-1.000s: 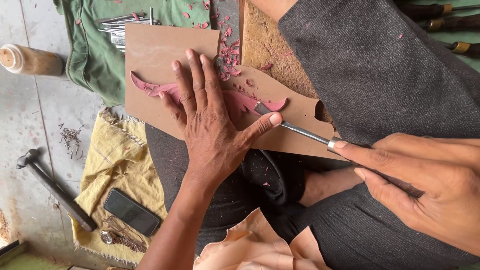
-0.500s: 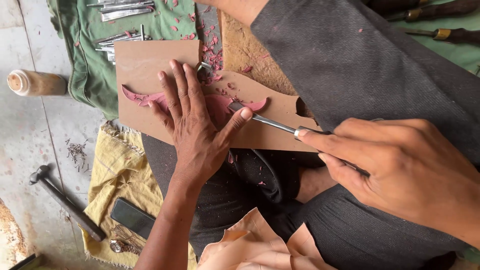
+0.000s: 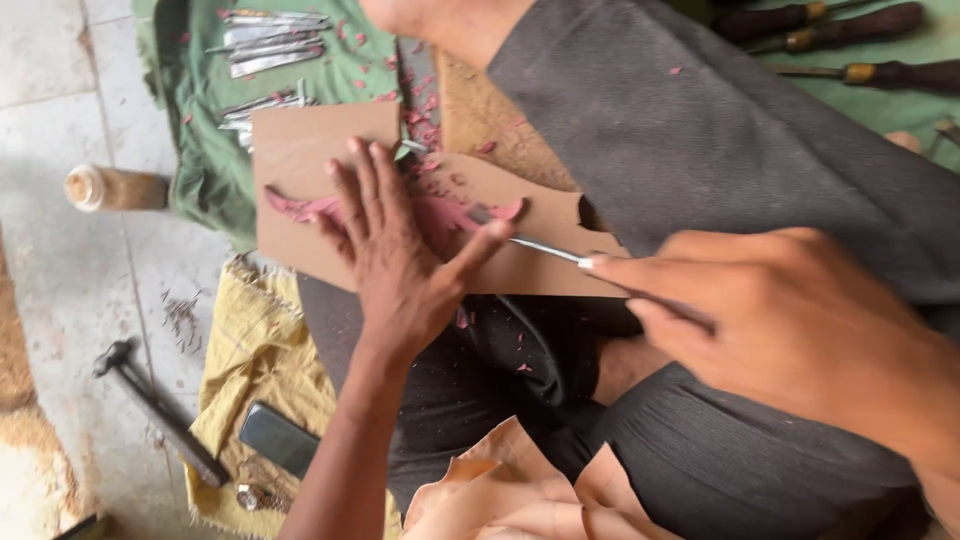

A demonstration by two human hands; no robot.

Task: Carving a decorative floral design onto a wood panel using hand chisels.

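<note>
Since the earlier frame the right hand point(image 3: 800, 320) has drawn back a little from the flat brown board point(image 3: 320, 160), pinching a thin metal chisel point(image 3: 545, 248). The left hand point(image 3: 395, 250), fingers spread, presses on the board's reddish carved strip point(image 3: 300, 205).

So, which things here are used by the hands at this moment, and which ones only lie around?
In use:
- left hand, pressed flat on the brown board
- right hand, holding the metal carving tool
- pink carved shape on the board

Lying about:
- hammer
- phone on the yellow cloth
- small jar
- loose metal tools on the green cloth
</note>
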